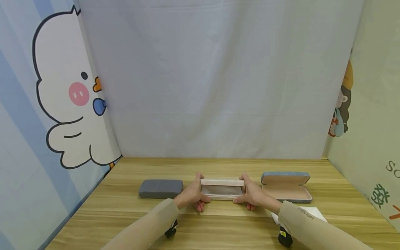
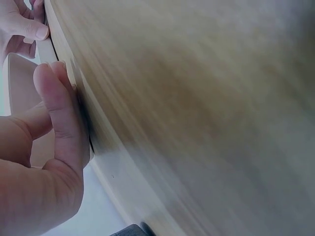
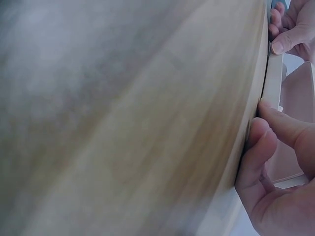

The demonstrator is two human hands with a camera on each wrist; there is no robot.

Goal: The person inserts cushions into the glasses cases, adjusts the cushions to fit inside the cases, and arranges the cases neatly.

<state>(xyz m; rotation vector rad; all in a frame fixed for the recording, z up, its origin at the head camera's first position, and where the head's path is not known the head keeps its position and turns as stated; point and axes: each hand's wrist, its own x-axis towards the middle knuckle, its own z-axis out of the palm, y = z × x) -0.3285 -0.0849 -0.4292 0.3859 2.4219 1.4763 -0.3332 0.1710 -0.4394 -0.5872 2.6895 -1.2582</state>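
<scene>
In the middle of the table a pale, cream-white glasses case [image 1: 222, 182] stands with its lid raised, its inside facing me. My left hand [image 1: 193, 193] holds its left end, with fingers up at the lid and the thumb at the front edge. At the right end my right hand [image 1: 253, 193] grips it in the same way. Both wrist views show the lid's pinkish inner face [image 2: 22, 83], with fingertips close along the case's lower edge [image 3: 272, 81]. A shiny, pale patch shows inside the case in the head view.
Left of the hands lies a closed grey-blue glasses case [image 1: 160, 189]. On the right, a blue glasses case [image 1: 285, 177] with beige lining stands open. White paper [image 1: 315, 211] lies partly under my right forearm. Curtains [image 1: 218, 86] border the wooden table [image 1: 218, 229].
</scene>
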